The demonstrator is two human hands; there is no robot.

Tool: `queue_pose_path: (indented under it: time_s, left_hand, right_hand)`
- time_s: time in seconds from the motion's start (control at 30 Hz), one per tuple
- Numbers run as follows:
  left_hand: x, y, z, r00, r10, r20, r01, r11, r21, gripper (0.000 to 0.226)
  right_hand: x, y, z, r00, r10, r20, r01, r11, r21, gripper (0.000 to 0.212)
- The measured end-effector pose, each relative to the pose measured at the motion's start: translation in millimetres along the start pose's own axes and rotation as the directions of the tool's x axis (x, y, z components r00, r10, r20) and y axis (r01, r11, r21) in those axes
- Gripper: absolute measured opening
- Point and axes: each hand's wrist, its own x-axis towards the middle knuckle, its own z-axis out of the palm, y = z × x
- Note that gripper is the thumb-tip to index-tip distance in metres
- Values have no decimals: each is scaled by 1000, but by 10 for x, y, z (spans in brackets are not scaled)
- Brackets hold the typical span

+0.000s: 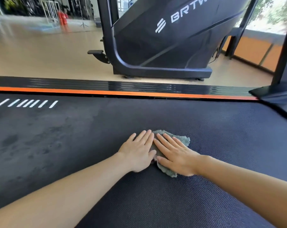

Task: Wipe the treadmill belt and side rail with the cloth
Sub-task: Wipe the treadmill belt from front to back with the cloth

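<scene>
Cloth (180, 140) lies on the treadmill belt (213, 129), mostly hidden under both hands, left hand (137, 153) and right hand (176, 156) pressing flat with straight fingers, only grey edges showing.

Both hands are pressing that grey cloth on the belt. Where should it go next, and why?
Probably slide the cloth leftward under both palms: the left hand and right hand press it flat mid-belt, and the belt looks dusty and smudged to the left, cleaner to the right.
</scene>
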Motion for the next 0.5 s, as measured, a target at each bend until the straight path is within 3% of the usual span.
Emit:
queue_pose_path:
  time_s: [0.13,0.3,0.4,0.5]
  left_hand:
    - [372,-507,-79,974,-213,-74,221,966,136,64]
    - [730,-1118,-130,929,-364,-63,369,908,200,63]
    - [886,-1360,-154,899,-437,-12,435,892,123,60]
    - [932,-1390,-132,913,-405,46,405,914,5,60]
  right_hand:
    - [904,75,-123,999,-12,-49,11,1000,-7,67]
    - [1818,21,-261,991,-11,-137,15,999,33,66]
    - [2109,21,-319,984,-12,-178,18,999,33,66]
    - [2128,20,-310,982,0,-187,3,1000,17,66]
